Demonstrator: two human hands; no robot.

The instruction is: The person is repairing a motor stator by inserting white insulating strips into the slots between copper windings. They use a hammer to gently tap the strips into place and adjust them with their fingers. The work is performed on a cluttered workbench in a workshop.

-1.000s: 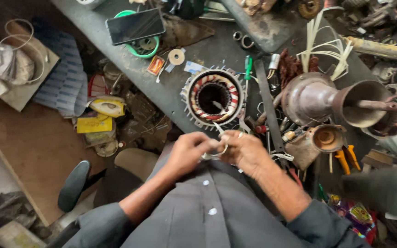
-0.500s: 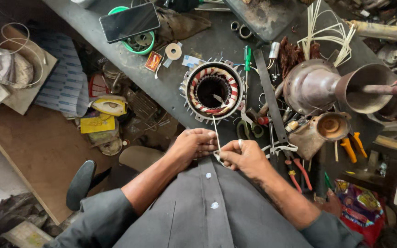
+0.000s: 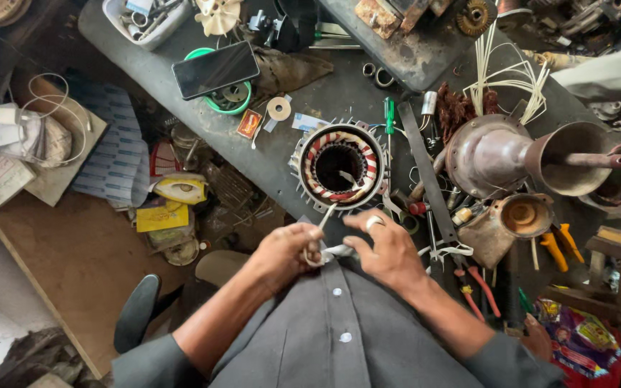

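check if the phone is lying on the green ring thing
Yes, the dark phone lies across the green ring on the grey bench, covering its upper part.

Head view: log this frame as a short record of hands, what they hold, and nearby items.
left hand: grips white sleeving
right hand: pinches the same sleeving, ring on one finger
stator: on bench just beyond the hands, red and white windings
phone: lying on green tape roll
motor housing: right of stator
pliers: orange handles, far right

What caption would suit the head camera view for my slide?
Both hands, left hand and right hand, pinch a white strip beside a wound motor stator on a cluttered grey workbench.
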